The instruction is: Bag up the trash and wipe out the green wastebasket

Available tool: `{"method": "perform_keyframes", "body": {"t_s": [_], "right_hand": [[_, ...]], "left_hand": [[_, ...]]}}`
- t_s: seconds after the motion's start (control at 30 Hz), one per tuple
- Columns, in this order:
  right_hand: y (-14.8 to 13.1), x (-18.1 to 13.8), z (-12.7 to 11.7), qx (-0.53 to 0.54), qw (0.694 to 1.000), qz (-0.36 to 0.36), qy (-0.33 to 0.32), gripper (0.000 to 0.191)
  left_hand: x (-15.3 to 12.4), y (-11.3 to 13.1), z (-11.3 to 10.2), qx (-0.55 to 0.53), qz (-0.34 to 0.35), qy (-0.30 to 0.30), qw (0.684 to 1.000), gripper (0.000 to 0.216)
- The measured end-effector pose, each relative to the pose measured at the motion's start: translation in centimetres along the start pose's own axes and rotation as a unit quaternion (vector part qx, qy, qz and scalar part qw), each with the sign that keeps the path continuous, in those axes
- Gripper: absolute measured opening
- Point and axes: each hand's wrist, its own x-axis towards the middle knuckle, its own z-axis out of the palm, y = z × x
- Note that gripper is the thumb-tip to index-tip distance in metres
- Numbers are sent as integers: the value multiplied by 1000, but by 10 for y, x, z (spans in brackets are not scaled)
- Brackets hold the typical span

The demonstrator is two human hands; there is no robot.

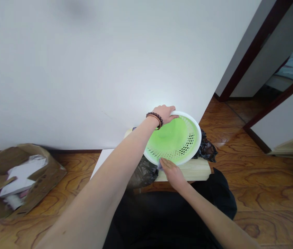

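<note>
A round green strainer basket [177,138] with a white rim and holes in its wall is tilted toward me above a pale wooden board [195,170]. My left hand [165,113], a brown bead bracelet on its wrist, grips the far rim with fingers curled over it. My right hand [171,170] holds the near rim, fingers closed on the edge. A small pale thing shows at the right fingertips; I cannot make out what it is.
A black plastic bag [206,149] lies crumpled under and beside the basket. A cardboard box [19,178] with papers sits on the wooden floor at the left. The white wall is close behind. A doorway opens at the right.
</note>
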Motion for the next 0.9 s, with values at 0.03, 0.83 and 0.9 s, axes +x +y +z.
{"method": "perform_keyframes", "body": {"t_s": [0.03,0.83,0.9], "right_hand": [[13,-11,-6,-19,1000,-7,-3,53],[33,-19,-20,-73,997,-9,-33,46],[41,-24,-28,-101,994,-1,-44,45]], "left_hand": [[1,1,0,-3,2,1,1000,56],[-10,-16,17,-57,-28,46,997,52],[-13,-17,22,-73,-37,61,995,51]]}}
